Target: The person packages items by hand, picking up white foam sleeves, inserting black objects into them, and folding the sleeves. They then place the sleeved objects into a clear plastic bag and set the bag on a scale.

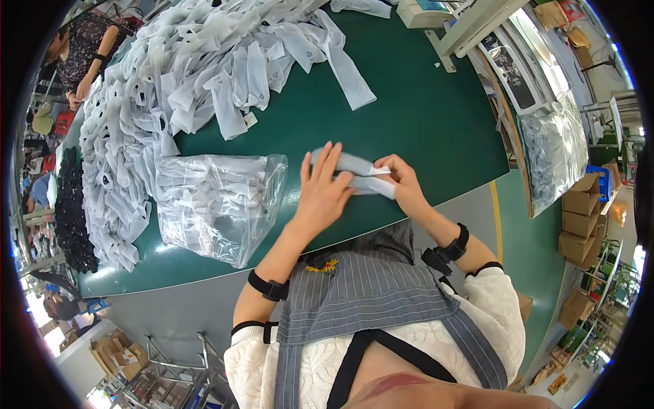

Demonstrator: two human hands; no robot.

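Over the near part of the green table, both my hands are on narrow, frosted plastic pouches. The far pouch [351, 162] is slightly blurred; the near pouch [373, 185] runs roughly parallel to it, a small gap between them. My left hand [319, 194] lies across their left ends, with its thumb and fingers closed around them. At the right ends, my right hand [409, 191] pinches the pouches between thumb and fingers. What is inside the pouches cannot be made out. To the left of my left hand lies a large clear bag [214, 204] filled with similar pouches.
A large heap of frosted pouches [197, 75] covers the table's far left. Dark items [70, 211] are piled beyond its left edge. A metal stand [470, 34] and a clear plastic-covered stack [555, 153] are at the right. Another person [85, 51] is at the far left.
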